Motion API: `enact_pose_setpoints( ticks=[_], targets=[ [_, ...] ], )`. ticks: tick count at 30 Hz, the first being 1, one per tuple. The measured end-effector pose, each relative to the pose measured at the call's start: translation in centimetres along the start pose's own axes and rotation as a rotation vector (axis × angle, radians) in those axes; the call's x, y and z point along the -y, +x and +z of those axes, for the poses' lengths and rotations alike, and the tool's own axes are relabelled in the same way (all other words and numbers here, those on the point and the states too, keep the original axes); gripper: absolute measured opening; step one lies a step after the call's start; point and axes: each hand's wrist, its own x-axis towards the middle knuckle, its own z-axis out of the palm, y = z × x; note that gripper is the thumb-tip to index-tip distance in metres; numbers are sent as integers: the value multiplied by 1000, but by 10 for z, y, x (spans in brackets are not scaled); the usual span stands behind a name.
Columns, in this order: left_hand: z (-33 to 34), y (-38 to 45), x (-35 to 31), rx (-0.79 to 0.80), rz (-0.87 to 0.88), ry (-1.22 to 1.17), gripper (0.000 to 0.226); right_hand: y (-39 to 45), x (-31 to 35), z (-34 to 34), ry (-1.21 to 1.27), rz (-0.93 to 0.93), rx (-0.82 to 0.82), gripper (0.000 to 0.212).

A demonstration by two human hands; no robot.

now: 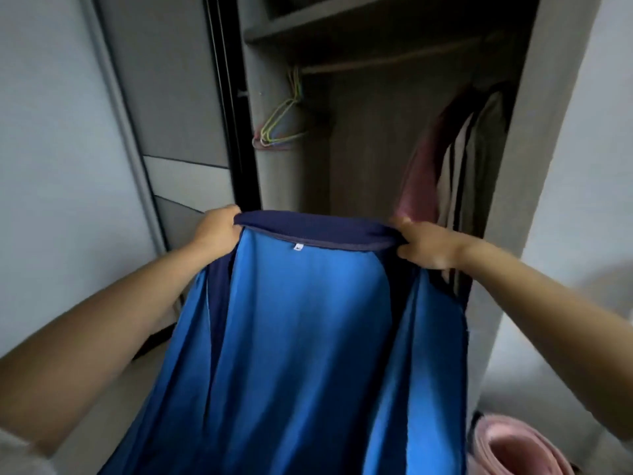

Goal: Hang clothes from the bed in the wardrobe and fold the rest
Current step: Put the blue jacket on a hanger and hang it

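Blue smooth jacket (301,337), ribbed navy collar pinched by left hand (215,231) and right hand (424,245), open wardrobe (376,149) behind

— What's that cloth like?
— The jacket (301,337) I'm holding is smooth blue fabric with a faint sheen; its navy collar (318,231) looks ribbed and matt.
— And the wardrobe (363,138)?
— Matt grey board, a wooden rail (394,60), thin coated wire hangers (279,128).

blue jacket (301,337) | navy collar, white tag | held up spread, inside facing camera | before open wardrobe (359,138)
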Motion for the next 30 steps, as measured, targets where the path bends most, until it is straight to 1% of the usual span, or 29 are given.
enact_pose_setpoints(
  ticks=[2,3,6,9,11,13,16,17,19,20,22,25,27,28,30],
  targets=[
    [-5,32,16,-69,-120,-112,21,45,10,6,99,-55,-163,59],
    [-8,49,23,-90,-183,-169,24,69,15,8,153,-86,-235,58],
    [-17,96,42,-151,-365,-391,33,138,33,13,355,-147,-358,43],
    [-26,135,55,-222,-513,-568,33,201,52,19,470,-183,-387,23],
    [-28,156,62,-241,-561,-662,31,235,61,26,469,-217,-359,20],
    [-25,178,74,-254,-565,-702,30,272,67,34,429,-258,-345,21],
    [-17,217,98,-267,-521,-650,30,320,69,42,390,-284,-368,40],
    [-13,227,105,-269,-486,-602,30,331,67,44,361,-280,-367,40],
    [-5,255,123,-267,-407,-499,29,364,67,45,317,-264,-356,24],
    [-1,267,129,-252,-359,-446,27,378,67,44,309,-248,-337,19],
    [5,292,139,-224,-232,-378,25,406,70,42,300,-246,-306,20],
    [7,344,151,-157,-14,-263,45,453,76,34,261,-182,-290,21],
    [9,374,153,-124,78,-210,51,480,73,33,250,-131,-255,20],
    [10,395,155,-121,108,-194,53,496,72,35,233,-116,-218,20],
    [12,419,152,-137,137,-171,55,516,72,40,203,-131,-75,27]
  ],
)
